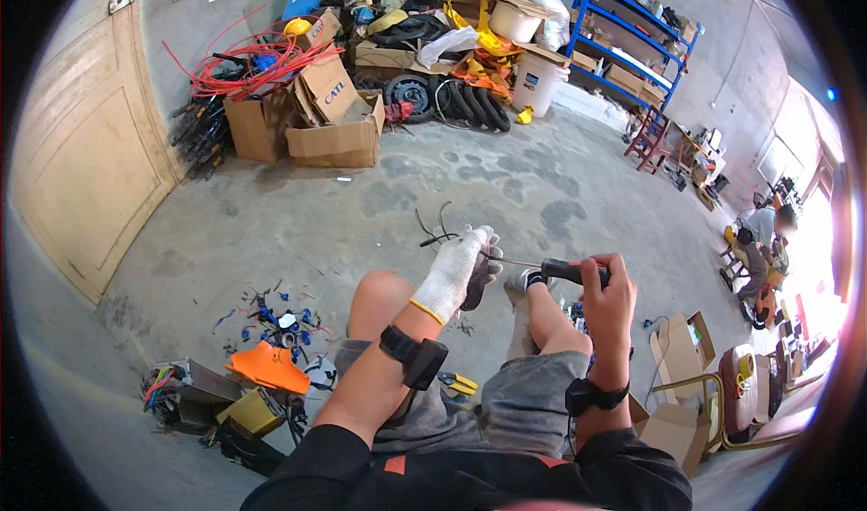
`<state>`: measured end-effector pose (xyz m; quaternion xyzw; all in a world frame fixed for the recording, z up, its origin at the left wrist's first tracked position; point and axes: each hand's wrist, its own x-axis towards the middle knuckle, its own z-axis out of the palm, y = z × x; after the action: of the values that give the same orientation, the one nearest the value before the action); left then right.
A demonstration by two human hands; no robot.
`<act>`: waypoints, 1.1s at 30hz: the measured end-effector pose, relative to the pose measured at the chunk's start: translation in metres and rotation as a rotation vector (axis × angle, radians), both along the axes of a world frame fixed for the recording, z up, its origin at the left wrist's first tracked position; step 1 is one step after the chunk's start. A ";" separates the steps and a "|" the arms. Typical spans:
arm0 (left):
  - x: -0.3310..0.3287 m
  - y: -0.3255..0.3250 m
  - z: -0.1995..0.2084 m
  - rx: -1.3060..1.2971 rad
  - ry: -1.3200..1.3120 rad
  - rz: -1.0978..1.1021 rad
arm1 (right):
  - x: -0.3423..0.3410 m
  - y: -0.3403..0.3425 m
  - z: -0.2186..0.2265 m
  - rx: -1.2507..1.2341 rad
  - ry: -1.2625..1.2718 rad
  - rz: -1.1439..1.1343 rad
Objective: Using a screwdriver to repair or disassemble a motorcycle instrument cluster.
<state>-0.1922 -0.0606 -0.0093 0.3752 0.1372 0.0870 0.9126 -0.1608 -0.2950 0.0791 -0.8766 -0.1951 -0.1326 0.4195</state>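
Observation:
My left hand [465, 260], in a white knitted glove with a yellow cuff, is closed around a dark part with black wires. Much of that dark part [476, 285] is hidden by the glove, so its kind does not show. Loose black wires [437, 231] stick out beyond the hand on its left. In my bare right hand [611, 292] is a screwdriver [567, 270] with a dark handle. Its thin shaft points left and reaches the gloved fingers; whether the tip touches a screw cannot be made out.
Yellow-handled pliers [459, 383] lie between my legs. Small blue and black parts [282, 326] are scattered on the floor to the left, near an orange plastic piece [269, 367]. Open cardboard boxes [684, 353] stand at the right. Another person [768, 231] sits farther off.

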 end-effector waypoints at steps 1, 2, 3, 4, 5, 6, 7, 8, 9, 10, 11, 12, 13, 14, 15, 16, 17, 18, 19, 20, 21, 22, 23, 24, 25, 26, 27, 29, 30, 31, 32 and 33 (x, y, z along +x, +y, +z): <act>0.002 0.000 -0.002 0.001 -0.001 0.002 | -0.003 0.002 -0.002 0.001 -0.001 0.002; 0.004 0.000 -0.003 0.004 0.039 0.047 | -0.008 0.005 -0.005 0.063 -0.147 0.157; 0.004 -0.001 0.000 0.008 0.080 0.091 | -0.011 0.006 -0.005 0.125 -0.294 0.311; 0.002 -0.001 0.002 0.009 0.079 0.089 | -0.016 0.001 0.000 0.077 -0.188 0.416; 0.000 -0.002 0.003 -0.021 0.076 0.081 | -0.013 0.001 0.001 0.077 -0.189 0.413; -0.002 -0.003 0.006 -0.051 0.073 0.074 | -0.008 0.001 0.001 0.052 -0.259 0.460; -0.001 -0.003 0.006 -0.051 0.073 0.070 | -0.006 0.001 0.002 0.027 -0.328 0.506; 0.000 -0.003 0.007 -0.033 0.061 0.057 | -0.007 0.001 0.004 0.026 -0.329 0.503; -0.001 -0.001 0.007 -0.019 0.051 0.052 | -0.011 0.002 0.008 0.037 -0.189 0.395; 0.000 0.001 0.004 -0.022 0.054 0.058 | -0.014 0.003 0.012 0.046 -0.050 0.286; 0.002 0.004 0.000 -0.017 0.058 0.047 | -0.017 0.006 0.017 0.043 -0.047 0.292; 0.003 0.004 0.001 -0.008 0.059 0.026 | -0.021 0.008 0.024 0.018 0.001 0.181; 0.004 0.002 0.000 -0.009 0.058 0.022 | -0.023 0.008 0.028 -0.007 0.050 0.071; 0.003 0.000 0.000 0.008 0.044 -0.017 | -0.002 -0.002 0.006 -0.028 -0.122 0.081; 0.002 0.000 -0.001 0.026 0.030 -0.052 | 0.000 -0.002 0.003 -0.026 -0.123 0.082; 0.001 0.000 -0.001 0.029 0.029 -0.051 | 0.002 -0.001 0.002 -0.068 -0.079 0.013; 0.001 0.000 -0.002 0.041 0.024 -0.021 | 0.002 -0.001 0.001 -0.110 -0.034 -0.057; 0.001 -0.001 -0.001 0.052 0.017 0.008 | -0.001 0.000 -0.001 -0.107 -0.037 -0.058; 0.001 -0.002 0.001 0.054 0.014 0.007 | -0.006 0.002 -0.005 0.026 -0.131 0.122; 0.001 -0.004 0.002 0.062 0.056 0.072 | -0.009 0.003 -0.007 0.158 -0.225 0.301; -0.001 -0.003 0.002 0.070 0.101 0.144 | -0.010 0.003 -0.006 0.160 -0.226 0.306; 0.000 -0.001 0.001 0.071 0.100 0.149 | -0.012 0.004 -0.004 0.146 -0.187 0.383; 0.000 0.001 -0.001 -0.006 0.095 0.127 | -0.013 0.005 -0.003 0.131 -0.149 0.459; 0.001 0.000 0.000 -0.085 0.090 0.097 | -0.007 0.006 -0.001 0.047 -0.274 0.480; 0.002 0.000 0.000 -0.086 0.090 0.092 | -0.006 0.004 0.003 0.045 -0.273 0.476; 0.003 0.002 0.001 -0.040 0.077 0.094 | -0.009 0.002 0.009 0.049 -0.110 0.389; 0.003 0.004 0.002 0.006 0.066 0.103 | -0.012 0.003 0.014 0.053 0.053 0.307; 0.002 0.007 0.000 0.033 0.067 0.105 | -0.011 0.006 0.014 0.077 0.015 0.256; 0.002 0.005 0.002 0.045 0.057 0.068 | -0.006 0.002 0.011 0.022 -0.061 0.185; 0.001 0.003 0.003 0.057 0.046 0.031 | 0.000 -0.002 0.009 -0.034 -0.136 0.113; 0.002 0.001 0.004 0.059 0.043 0.028 | 0.003 -0.005 0.007 -0.062 -0.166 0.087; 0.001 0.001 0.003 0.058 0.025 0.014 | 0.002 -0.005 0.005 -0.059 -0.168 0.090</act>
<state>-0.1915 -0.0594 -0.0066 0.4018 0.1484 0.0926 0.8989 -0.1587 -0.3002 0.0845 -0.8647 -0.2728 -0.1806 0.3811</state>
